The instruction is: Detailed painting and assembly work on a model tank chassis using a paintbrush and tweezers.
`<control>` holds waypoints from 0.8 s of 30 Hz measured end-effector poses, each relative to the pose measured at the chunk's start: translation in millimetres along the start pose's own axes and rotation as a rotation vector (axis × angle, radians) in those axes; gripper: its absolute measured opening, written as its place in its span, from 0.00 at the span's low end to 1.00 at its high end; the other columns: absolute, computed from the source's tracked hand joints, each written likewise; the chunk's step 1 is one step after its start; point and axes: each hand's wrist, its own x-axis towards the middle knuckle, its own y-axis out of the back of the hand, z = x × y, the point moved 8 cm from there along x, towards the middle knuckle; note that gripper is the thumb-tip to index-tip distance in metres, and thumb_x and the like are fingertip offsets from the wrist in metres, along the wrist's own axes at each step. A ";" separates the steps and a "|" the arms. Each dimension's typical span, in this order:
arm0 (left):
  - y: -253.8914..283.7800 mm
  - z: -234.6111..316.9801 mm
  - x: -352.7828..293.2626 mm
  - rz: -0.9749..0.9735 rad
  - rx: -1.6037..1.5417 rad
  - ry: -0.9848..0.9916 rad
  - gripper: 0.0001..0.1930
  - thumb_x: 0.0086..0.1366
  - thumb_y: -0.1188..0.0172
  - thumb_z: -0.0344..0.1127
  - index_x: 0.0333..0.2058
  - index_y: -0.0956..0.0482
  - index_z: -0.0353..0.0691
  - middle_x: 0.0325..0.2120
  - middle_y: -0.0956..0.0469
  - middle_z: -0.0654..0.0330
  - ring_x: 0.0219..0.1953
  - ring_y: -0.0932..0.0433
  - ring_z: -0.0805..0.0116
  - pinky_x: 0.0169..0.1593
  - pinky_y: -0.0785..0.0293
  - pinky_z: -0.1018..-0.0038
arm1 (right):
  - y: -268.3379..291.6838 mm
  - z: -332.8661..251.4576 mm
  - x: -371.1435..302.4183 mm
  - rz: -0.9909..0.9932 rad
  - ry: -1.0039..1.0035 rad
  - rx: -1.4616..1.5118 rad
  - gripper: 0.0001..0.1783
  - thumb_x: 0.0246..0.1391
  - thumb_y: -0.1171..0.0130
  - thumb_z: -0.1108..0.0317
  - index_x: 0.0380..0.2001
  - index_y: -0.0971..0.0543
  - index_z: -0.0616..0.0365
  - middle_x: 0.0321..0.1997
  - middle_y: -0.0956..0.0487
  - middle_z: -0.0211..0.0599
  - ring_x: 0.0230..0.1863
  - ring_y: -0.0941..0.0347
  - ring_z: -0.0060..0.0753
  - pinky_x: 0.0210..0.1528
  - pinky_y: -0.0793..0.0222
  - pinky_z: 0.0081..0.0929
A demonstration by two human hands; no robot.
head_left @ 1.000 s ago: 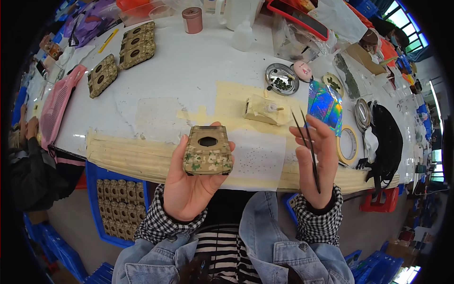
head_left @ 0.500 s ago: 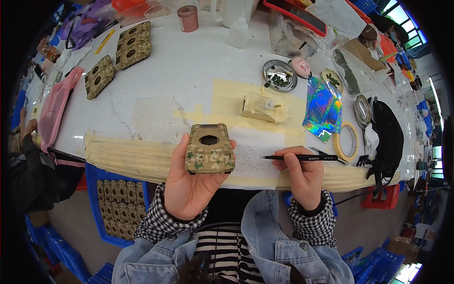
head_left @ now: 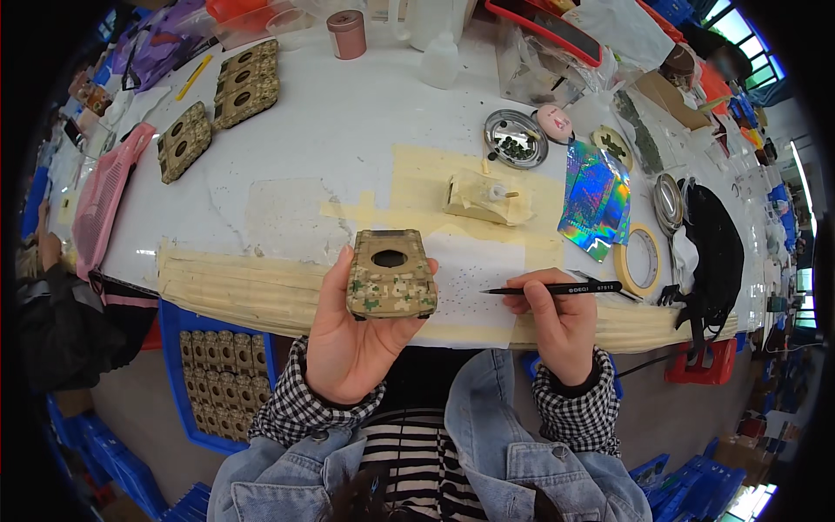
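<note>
My left hand [head_left: 352,357] is closed around a camouflage-patterned toy tank hull [head_left: 391,287], raised above the table's front edge. A dark oval hole is in its top, and its sloped end is toward me. Right of it, my right hand [head_left: 557,326] pinches slim black tweezers [head_left: 587,288] between thumb and fingers. Their pointed tip is toward the left, over a white sheet [head_left: 474,320] scattered with tiny dark specks. Tip and hull are apart. Whether anything is in the tip is too small to tell.
Beyond the sheet stands a taped block [head_left: 487,198]. To its right are a metal dish of small dark green parts [head_left: 515,139], holographic sheets [head_left: 596,200] and a tape roll [head_left: 642,261]. More camouflage hulls [head_left: 246,85] lie back left; several fill a blue crate [head_left: 228,444] below the table.
The hull in my left hand has shifted slightly to the right and turned a little. My right hand and the tweezers have hardly moved.
</note>
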 end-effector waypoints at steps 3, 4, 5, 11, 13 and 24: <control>0.4 0.0 -0.1 0.005 0.004 -0.001 0.28 0.72 0.65 0.52 0.59 0.41 0.34 0.53 0.33 0.40 0.50 0.25 0.55 0.50 0.20 0.67 | -0.2 0.5 -0.3 -0.001 -0.001 0.000 0.11 0.62 0.49 0.70 0.36 0.23 0.68 0.31 0.21 0.36 0.32 0.24 0.22 0.36 0.28 0.17; 0.8 -0.1 -0.3 0.010 0.004 0.000 0.28 0.72 0.65 0.52 0.59 0.41 0.34 0.53 0.33 0.40 0.50 0.25 0.55 0.50 0.20 0.67 | -0.2 0.4 -0.2 -0.001 0.001 0.000 0.11 0.62 0.49 0.70 0.36 0.23 0.68 0.31 0.21 0.36 0.32 0.24 0.22 0.36 0.28 0.17; 1.3 -0.4 -0.4 0.016 0.003 0.000 0.28 0.72 0.65 0.52 0.59 0.41 0.34 0.53 0.33 0.40 0.50 0.25 0.55 0.50 0.20 0.67 | -0.2 0.4 0.0 -0.001 0.003 0.001 0.11 0.62 0.49 0.70 0.36 0.23 0.68 0.31 0.21 0.35 0.32 0.24 0.22 0.36 0.28 0.17; 0.9 -1.1 -0.3 0.014 0.008 -0.003 0.29 0.72 0.65 0.52 0.60 0.43 0.34 0.53 0.32 0.41 0.50 0.25 0.56 0.50 0.20 0.67 | 0.3 0.6 -0.5 0.010 0.010 0.011 0.11 0.62 0.49 0.69 0.36 0.23 0.68 0.30 0.21 0.36 0.32 0.24 0.22 0.36 0.28 0.17; -1.3 -1.4 0.0 0.003 0.016 -0.006 0.29 0.72 0.65 0.52 0.60 0.43 0.33 0.53 0.33 0.42 0.52 0.26 0.57 0.50 0.20 0.67 | 0.4 0.3 -0.8 0.013 0.014 0.009 0.11 0.62 0.49 0.69 0.36 0.23 0.68 0.31 0.21 0.36 0.32 0.24 0.21 0.36 0.28 0.17; -0.4 -1.8 -0.7 0.029 0.030 -0.022 0.28 0.72 0.66 0.51 0.61 0.46 0.34 0.59 0.38 0.50 0.61 0.36 0.56 0.52 0.21 0.64 | 0.7 0.6 -1.6 0.015 0.018 0.014 0.11 0.62 0.49 0.69 0.35 0.23 0.68 0.31 0.21 0.36 0.32 0.24 0.22 0.36 0.28 0.17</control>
